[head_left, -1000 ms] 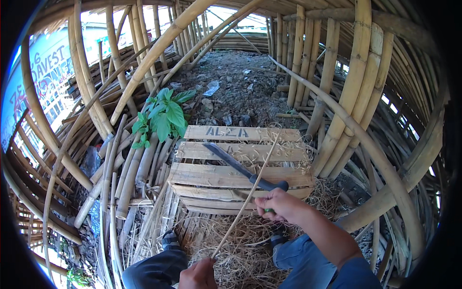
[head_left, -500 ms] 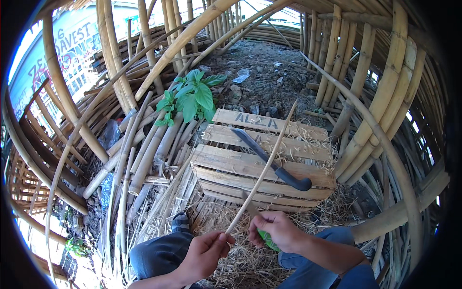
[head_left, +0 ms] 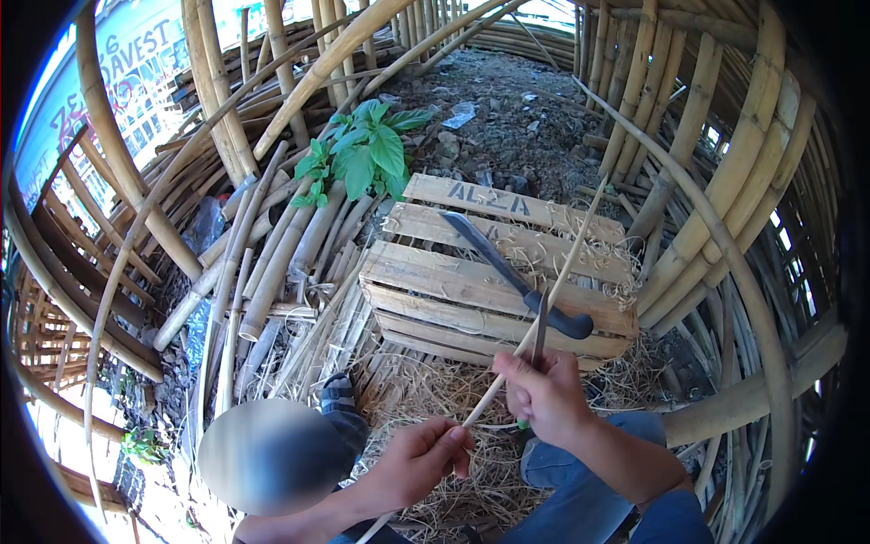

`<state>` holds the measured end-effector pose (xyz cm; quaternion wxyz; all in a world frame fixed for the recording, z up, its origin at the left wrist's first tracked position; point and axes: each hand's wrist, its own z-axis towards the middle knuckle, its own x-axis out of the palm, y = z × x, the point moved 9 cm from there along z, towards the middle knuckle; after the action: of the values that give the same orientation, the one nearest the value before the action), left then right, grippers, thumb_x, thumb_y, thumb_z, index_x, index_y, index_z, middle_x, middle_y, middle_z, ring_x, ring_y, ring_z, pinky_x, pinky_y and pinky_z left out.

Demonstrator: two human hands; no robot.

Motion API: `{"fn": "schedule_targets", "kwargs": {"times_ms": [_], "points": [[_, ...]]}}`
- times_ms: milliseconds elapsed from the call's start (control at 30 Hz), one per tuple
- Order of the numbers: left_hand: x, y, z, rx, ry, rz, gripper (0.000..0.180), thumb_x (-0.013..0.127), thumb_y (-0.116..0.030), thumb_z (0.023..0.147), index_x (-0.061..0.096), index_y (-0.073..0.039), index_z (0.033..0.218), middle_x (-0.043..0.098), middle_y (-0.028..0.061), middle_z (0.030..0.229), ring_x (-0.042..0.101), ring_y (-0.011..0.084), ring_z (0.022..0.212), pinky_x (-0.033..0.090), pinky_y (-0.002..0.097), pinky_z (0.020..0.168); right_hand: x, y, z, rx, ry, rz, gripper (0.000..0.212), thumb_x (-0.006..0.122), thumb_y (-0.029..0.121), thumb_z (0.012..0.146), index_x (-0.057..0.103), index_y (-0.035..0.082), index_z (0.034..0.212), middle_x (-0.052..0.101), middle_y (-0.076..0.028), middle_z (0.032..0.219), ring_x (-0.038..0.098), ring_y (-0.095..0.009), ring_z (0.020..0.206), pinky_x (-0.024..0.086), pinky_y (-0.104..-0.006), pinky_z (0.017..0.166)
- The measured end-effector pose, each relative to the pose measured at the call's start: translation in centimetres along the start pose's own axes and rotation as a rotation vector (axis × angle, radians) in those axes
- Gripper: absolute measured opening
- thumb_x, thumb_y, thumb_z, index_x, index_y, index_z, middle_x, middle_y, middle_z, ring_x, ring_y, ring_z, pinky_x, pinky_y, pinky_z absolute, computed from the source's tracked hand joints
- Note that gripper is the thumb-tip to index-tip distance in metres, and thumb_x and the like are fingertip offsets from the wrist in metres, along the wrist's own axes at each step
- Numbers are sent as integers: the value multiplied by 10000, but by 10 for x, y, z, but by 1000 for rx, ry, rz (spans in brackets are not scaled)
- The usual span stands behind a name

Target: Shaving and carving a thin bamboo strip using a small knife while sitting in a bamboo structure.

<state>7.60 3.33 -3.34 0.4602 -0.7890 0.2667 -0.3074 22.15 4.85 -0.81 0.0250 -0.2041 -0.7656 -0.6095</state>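
Note:
My left hand [head_left: 424, 464] is closed around the lower part of a long, thin bamboo strip [head_left: 573, 254], which slants up and to the right over a wooden crate. In my right hand [head_left: 546, 397] is a knife [head_left: 541, 334], its narrow blade pointing up and resting against or just beside the strip. Only a bit of the knife's green handle shows below the fingers. A machete [head_left: 490, 256] with a dark curved handle lies across the slatted crate [head_left: 435, 272], behind the strip.
Pale shavings [head_left: 426, 399] cover the ground around my legs and lie on the crate's right side. Bamboo poles [head_left: 304, 227] are piled at the left beside a leafy green plant [head_left: 367, 154]. Upright bamboo posts [head_left: 739, 172] and a bent pole [head_left: 725, 263] stand at the right.
My right hand has moved up and away along the strip with the knife, whose blade now points more upright. My left hand and the strip have shifted right.

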Motion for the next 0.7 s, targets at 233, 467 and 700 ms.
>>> {"fn": "schedule_targets", "kwargs": {"times_ms": [233,467,700], "points": [[4,-7,-9,82,21,119,236,412,-198,963,546,-15,1030,566,11,705,427,26,551,325,168,495,-71,56,23,-161,-295,149,232,674,225,810,560,26,771,416,26,498,345,-58,370,263,-211,354],[-9,0,-4,33,-42,101,232,399,-181,964,548,-10,1014,540,13,695,408,31,547,314,171,489,-46,24,17,-86,-136,142,353,382,369,946,484,68,792,470,-30,570,415,-89,404,317,-219,354],[-12,-4,1,80,-93,19,205,409,-131,953,550,6,1011,521,4,703,408,36,584,322,174,517,32,-45,-31,373,494,-147,276,469,250,934,556,27,795,503,-21,592,433,-83,454,318,-219,383]]}}
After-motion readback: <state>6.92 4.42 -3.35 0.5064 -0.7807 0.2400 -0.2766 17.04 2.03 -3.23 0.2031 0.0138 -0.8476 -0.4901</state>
